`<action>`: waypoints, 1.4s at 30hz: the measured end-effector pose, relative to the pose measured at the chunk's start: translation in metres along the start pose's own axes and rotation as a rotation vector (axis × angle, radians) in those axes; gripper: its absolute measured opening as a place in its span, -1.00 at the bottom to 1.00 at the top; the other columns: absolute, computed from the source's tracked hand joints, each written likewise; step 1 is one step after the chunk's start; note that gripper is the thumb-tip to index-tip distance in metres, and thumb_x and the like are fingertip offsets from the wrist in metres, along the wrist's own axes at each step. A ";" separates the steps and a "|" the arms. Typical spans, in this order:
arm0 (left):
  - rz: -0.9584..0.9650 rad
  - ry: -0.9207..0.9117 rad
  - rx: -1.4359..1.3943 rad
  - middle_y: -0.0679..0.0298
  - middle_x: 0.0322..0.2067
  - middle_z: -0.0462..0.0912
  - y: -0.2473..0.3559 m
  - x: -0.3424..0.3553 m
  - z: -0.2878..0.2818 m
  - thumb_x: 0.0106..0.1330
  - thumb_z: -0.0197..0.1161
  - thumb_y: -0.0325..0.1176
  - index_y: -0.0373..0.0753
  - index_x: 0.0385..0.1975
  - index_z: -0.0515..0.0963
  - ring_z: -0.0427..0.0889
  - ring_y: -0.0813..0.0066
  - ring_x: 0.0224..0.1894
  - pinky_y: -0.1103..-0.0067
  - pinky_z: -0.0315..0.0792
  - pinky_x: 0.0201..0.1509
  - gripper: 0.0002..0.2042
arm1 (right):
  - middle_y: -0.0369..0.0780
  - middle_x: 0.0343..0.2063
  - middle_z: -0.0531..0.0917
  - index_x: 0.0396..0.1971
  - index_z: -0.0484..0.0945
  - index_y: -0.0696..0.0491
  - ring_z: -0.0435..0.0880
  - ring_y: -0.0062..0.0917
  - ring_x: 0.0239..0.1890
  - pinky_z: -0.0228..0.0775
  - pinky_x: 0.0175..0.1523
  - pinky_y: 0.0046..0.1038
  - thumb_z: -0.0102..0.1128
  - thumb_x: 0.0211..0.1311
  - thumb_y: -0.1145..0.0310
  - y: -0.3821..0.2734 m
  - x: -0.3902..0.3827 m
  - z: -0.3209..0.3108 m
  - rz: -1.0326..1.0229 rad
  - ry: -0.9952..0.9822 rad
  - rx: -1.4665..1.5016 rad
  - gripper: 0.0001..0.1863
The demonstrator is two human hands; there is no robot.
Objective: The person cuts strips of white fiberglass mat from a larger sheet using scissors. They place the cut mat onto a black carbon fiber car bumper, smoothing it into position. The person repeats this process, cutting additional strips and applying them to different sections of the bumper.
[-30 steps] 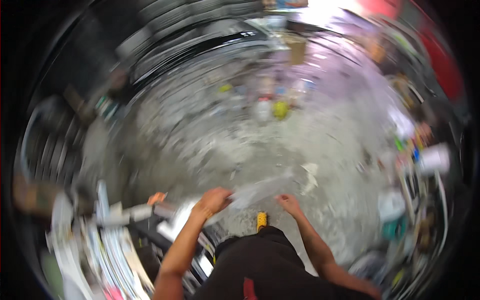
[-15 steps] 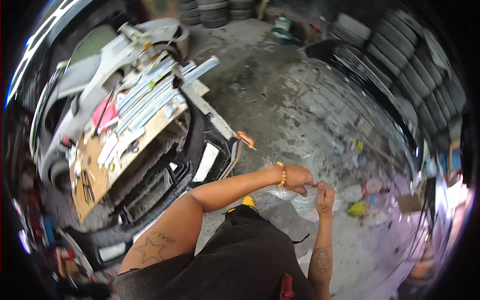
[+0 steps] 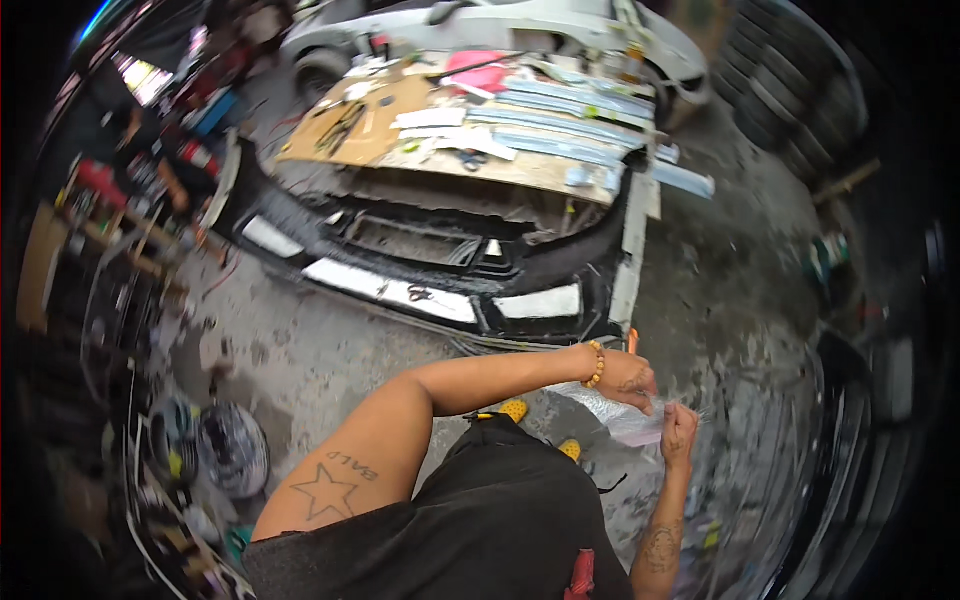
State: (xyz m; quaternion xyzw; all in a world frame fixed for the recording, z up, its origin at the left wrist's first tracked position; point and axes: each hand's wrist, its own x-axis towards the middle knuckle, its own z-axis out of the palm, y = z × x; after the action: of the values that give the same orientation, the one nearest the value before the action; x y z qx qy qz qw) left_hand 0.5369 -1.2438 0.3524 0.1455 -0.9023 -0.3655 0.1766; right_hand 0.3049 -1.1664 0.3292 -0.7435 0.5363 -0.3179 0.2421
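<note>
Both of my hands are closed on a thin, shiny whitish sheet of fibreglass cloth with loose strands at its edges. My left hand, a beaded bracelet at its wrist, grips the upper edge. Pinching the edge to the right, close by, is my right hand. The cloth hangs over the floor in front of me. Just beyond my left hand, an orange-handled tool shows at the corner of a black car bumper with white patches. A small dark pair of scissors lies on the middle patch.
Behind the bumper a board carries metallic strips, white pieces and a pink item. A pale car body stands farther back. Stacked tyres are at the far right. Bucket-like containers stand at lower left; another person is at far left.
My view has swung left, bringing the bumper and board to the front and the person into sight. Both hands still hold the cloth, close together.
</note>
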 end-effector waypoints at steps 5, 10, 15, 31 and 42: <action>-0.247 0.115 -0.079 -0.05 -0.53 0.59 0.031 -0.016 -0.010 0.32 0.13 0.01 -0.39 -0.33 0.59 0.57 0.02 -0.41 0.30 0.42 -0.28 -0.54 | -0.01 -0.71 0.34 -0.67 0.33 0.19 0.38 -0.07 -0.63 0.13 -0.49 -0.21 -0.10 0.38 0.05 0.028 0.027 0.017 -0.220 -0.102 0.079 -0.46; -0.373 0.270 -0.114 -0.03 -0.59 0.54 0.061 -0.037 0.002 0.34 0.12 -0.02 -0.38 -0.49 0.52 0.52 -0.03 -0.48 0.27 0.35 -0.37 -0.56 | -0.01 -0.71 0.37 -0.57 0.43 0.19 0.40 -0.06 -0.63 0.15 -0.49 -0.21 -0.15 0.41 0.07 0.019 0.043 0.040 -0.360 -0.132 0.301 -0.50; -0.481 0.456 0.022 -0.07 -0.56 0.56 0.092 -0.078 0.012 0.34 0.12 -0.07 -0.36 -0.46 0.52 0.53 -0.09 -0.44 0.25 0.38 -0.36 -0.61 | -0.02 -0.75 0.32 -0.64 0.38 0.17 0.35 -0.13 -0.71 0.13 -0.53 -0.26 -0.02 0.38 0.25 -0.006 0.052 0.074 -0.450 -0.223 0.308 -0.60; -0.787 0.967 0.212 -0.04 -0.65 0.47 0.139 -0.337 0.082 0.30 0.22 -0.15 -0.30 -0.55 0.45 0.48 -0.03 -0.58 0.27 0.32 -0.50 -0.67 | 0.00 -0.78 0.41 -0.74 0.46 0.20 0.32 -0.14 -0.75 0.16 -0.59 -0.26 0.22 0.23 0.15 -0.212 0.061 0.240 -0.758 -0.759 0.088 -0.53; -0.935 1.175 0.209 0.07 -0.76 0.32 0.124 -0.506 0.058 0.28 0.26 -0.40 -0.35 -0.63 0.41 0.22 0.33 -0.74 0.46 0.19 -0.63 -0.72 | -0.01 -0.76 0.47 -0.66 0.56 0.19 0.41 -0.21 -0.72 0.28 -0.52 -0.27 0.16 0.25 -0.03 -0.316 0.077 0.420 -0.797 -0.853 0.203 -0.45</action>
State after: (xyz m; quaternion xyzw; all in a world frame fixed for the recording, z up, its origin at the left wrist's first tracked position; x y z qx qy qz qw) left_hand 0.9486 -0.9247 0.2947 0.6996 -0.5342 -0.1771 0.4401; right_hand 0.8330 -1.1348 0.2819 -0.9229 0.0377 -0.1070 0.3680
